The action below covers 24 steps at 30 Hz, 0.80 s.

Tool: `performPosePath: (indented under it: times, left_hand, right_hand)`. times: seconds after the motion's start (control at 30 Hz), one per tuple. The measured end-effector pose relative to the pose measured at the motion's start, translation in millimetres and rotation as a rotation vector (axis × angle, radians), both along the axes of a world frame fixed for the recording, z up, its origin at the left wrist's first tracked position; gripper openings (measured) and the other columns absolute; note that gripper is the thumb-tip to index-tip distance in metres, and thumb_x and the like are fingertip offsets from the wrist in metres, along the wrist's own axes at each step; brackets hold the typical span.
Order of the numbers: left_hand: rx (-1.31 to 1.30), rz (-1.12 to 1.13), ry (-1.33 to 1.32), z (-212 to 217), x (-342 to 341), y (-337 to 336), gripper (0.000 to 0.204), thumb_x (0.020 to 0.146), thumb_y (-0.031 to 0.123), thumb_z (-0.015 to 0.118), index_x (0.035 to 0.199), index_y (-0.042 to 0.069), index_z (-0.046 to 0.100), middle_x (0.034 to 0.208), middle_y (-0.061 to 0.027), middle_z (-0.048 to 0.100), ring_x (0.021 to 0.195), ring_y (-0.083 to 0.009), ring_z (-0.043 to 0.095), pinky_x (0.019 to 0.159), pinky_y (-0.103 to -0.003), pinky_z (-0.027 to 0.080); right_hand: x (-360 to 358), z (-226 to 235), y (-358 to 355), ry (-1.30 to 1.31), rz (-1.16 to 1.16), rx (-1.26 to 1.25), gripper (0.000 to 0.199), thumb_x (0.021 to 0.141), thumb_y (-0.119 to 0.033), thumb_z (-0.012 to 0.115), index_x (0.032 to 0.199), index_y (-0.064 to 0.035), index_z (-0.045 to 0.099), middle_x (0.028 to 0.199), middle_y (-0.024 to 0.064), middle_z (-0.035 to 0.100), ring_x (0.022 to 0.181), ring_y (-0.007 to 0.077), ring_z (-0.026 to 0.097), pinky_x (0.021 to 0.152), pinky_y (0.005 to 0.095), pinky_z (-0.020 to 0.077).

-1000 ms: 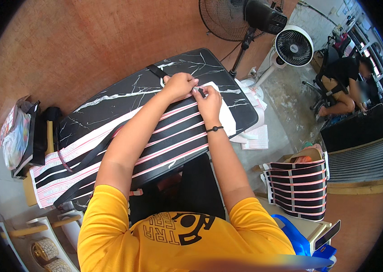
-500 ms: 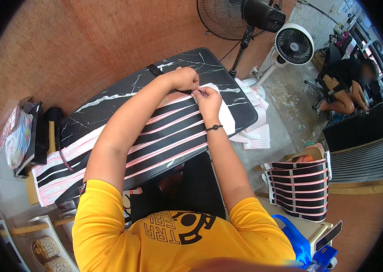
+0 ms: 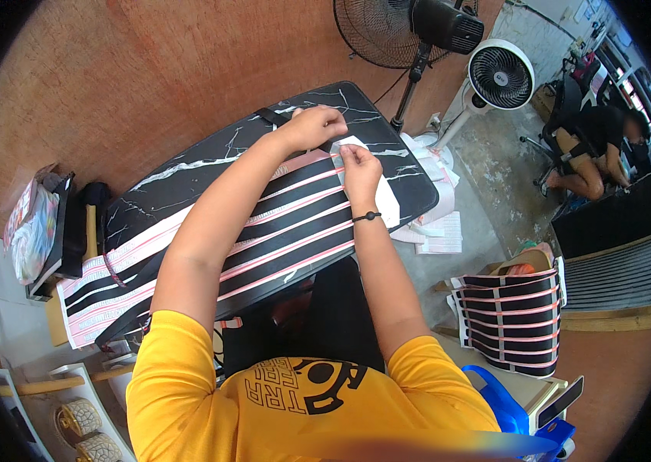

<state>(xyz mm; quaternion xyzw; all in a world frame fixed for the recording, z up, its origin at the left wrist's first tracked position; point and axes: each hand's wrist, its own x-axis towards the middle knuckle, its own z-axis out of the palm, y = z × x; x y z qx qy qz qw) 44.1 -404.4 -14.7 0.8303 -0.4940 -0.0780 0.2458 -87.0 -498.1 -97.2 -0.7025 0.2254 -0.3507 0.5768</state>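
Note:
A long sheet with black, white and pink stripes [image 3: 287,219] lies across the black marble-patterned table [image 3: 206,158]. My left hand [image 3: 317,127] is above the sheet's far end, its fingers curled together; whatever they hold is too small to make out. A black strip [image 3: 270,116] runs out from beneath that hand onto the tabletop. Close by on the right, my right hand [image 3: 361,171] pinches at the sheet's far right corner, thumb against finger. The small thing in that pinch cannot be made out. White paper [image 3: 387,202] shows under the right hand.
Two fans, one black [image 3: 448,27] and one white [image 3: 501,75], stand beyond the table. Another striped sheet [image 3: 506,319] hangs at the right. Plastic bags [image 3: 31,239] sit at the left. A person [image 3: 591,146] sits at the far right. Papers [image 3: 441,233] lie on the floor.
My hands have come apart: the left has lifted away and slightly to the right, while the right stays by the sheet's corner. The sheet's end there is more exposed.

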Motion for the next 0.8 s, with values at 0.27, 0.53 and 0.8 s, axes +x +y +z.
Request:
performPosePath:
  times: [0.27,0.53,0.8]
  left_hand:
    - [0.226,-0.002,-0.180,13,-12,14,0.013,0.087,0.022,0.068,0.092,0.010,0.072,0.087,-0.0096,0.073,0.092,-0.0288,0.067,0.096,-0.047,0.038]
    - [0.085,0.057,-0.061,0,-13,21,0.018,0.089,0.022,0.064,0.093,0.005,0.069,0.088,-0.0155,0.072,0.088,-0.0332,0.069,0.081,-0.043,0.051]
    - [0.028,0.116,0.002,-14,-17,23,0.021,0.091,0.027,0.062,0.105,0.010,0.066,0.096,-0.0112,0.073,0.097,-0.0323,0.067,0.093,-0.046,0.042]
  right_hand:
    - [-3,6,2,-0.022,0.046,0.062,0.019,0.089,-0.013,0.074,0.102,0.0011,0.073,0.078,0.0051,0.071,0.069,0.0090,0.063,0.065,0.0264,0.0507]
    - [0,-5,-2,0.083,0.048,-0.107,0.022,0.087,-0.006,0.071,0.108,0.0009,0.070,0.079,0.0087,0.071,0.070,0.0155,0.066,0.068,0.0292,0.0514]
    - [7,-18,-5,0.041,-0.012,-0.232,0.018,0.092,-0.011,0.067,0.106,-0.0007,0.071,0.081,0.0128,0.070,0.071,0.0206,0.067,0.070,0.0325,0.0520]
